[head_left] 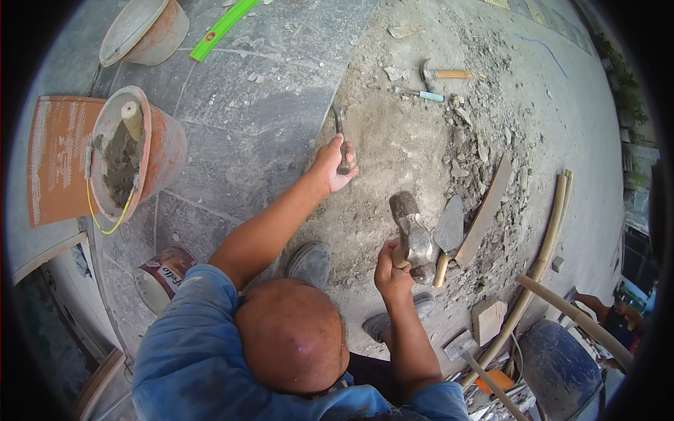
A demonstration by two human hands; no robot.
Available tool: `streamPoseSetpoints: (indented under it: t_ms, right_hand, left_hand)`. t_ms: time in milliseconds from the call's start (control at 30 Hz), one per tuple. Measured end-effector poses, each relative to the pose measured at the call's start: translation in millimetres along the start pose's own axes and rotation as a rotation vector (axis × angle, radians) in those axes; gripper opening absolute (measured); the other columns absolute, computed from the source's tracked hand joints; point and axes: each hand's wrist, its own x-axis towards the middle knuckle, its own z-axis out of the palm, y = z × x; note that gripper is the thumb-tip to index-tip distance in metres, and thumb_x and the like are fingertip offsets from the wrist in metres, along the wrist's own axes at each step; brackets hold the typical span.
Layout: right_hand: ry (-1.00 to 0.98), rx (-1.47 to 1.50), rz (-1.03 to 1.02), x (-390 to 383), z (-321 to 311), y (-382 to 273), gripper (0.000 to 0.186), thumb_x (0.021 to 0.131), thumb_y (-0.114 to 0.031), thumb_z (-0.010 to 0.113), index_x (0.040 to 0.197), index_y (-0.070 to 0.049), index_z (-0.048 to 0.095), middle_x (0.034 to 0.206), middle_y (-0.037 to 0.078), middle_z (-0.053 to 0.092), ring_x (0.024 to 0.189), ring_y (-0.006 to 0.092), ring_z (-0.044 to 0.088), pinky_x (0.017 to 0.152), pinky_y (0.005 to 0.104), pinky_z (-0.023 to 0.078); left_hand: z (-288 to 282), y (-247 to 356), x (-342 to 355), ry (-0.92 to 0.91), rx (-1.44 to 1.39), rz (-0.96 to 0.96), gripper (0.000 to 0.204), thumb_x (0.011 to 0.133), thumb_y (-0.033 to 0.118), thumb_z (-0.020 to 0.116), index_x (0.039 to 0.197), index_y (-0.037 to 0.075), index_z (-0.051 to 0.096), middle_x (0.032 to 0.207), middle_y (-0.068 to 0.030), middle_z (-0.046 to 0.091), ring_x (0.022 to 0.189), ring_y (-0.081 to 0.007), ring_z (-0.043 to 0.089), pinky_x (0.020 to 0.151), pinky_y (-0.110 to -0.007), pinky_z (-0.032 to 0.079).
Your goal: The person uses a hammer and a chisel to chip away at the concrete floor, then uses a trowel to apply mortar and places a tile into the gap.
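Note:
My left hand (335, 165) is closed around the handle of a cold chisel (338, 121), whose narrow end points away from me, close to the edge of the grey floor tiles (277, 119). My right hand (394, 272) grips a heavy hammer (415, 242) by its handle, and the thick metal head is raised above the rubble, apart from the chisel. Just right of the hammer lie a pointed trowel (449, 223) and a long flat strip (486, 214). Farther off, a claw hammer (453, 74) and a turquoise-handled tool (430, 95) rest on the dusty ground.
Broken rubble (463, 161) is scattered to the right. An orange bucket (168, 151) of grey mortar, a second bucket (165, 38) and a green spirit level (219, 34) are on the left. Long poles (544, 256) and a blue drum (558, 361) stand right, near another person (621, 319).

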Motion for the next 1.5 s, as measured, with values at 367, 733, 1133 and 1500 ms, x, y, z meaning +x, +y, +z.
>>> streamPoseSetpoints:
  t_ms: [367,733,1133,1500]
  right_hand:
    - [0.191,0.312,0.34,9.1,-60.2,-21.8,0.002,0.085,0.001,0.056,0.084,0.0,0.056,0.061,0.002,0.052,0.048,0.0055,0.047,0.044,0.0206,0.034]
    - [-0.01,-0.232,-0.232,26.9,-56.6,-59.3,0.011,0.083,0.009,0.056,0.092,0.002,0.052,0.066,0.007,0.056,0.05,0.0097,0.049,0.045,0.0218,0.037]
    - [0.124,0.215,0.11,14.0,16.2,-30.4,0.004,0.087,0.003,0.055,0.087,-0.001,0.058,0.07,0.01,0.061,0.057,0.0175,0.056,0.051,0.0274,0.044]
    - [0.005,0.104,0.276,14.2,24.9,-31.6,0.002,0.085,-0.002,0.058,0.084,0.0,0.059,0.068,0.009,0.06,0.059,0.0133,0.057,0.057,0.0282,0.046]
  left_hand:
    - [-7.0,-44.1,-60.6,0.146,0.122,-0.051,0.033,0.099,0.042,0.046,0.091,0.011,0.052,0.058,-0.0014,0.045,0.048,-0.0161,0.037,0.05,-0.033,0.033]
    - [13.3,-12.0,-13.0,0.071,-0.006,0.024,0.029,0.099,0.034,0.039,0.09,0.01,0.051,0.06,-0.0032,0.048,0.054,-0.017,0.042,0.053,-0.033,0.036]
    - [10.7,0.7,12.1,0.045,-0.028,-0.018,0.032,0.098,0.032,0.037,0.08,0.01,0.05,0.061,-0.0041,0.048,0.052,-0.0189,0.042,0.048,-0.036,0.035]
    - [4.8,3.4,-7.8,0.118,0.034,-0.041,0.024,0.098,0.032,0.045,0.089,0.011,0.051,0.056,-0.0033,0.046,0.049,-0.0165,0.038,0.05,-0.034,0.035]
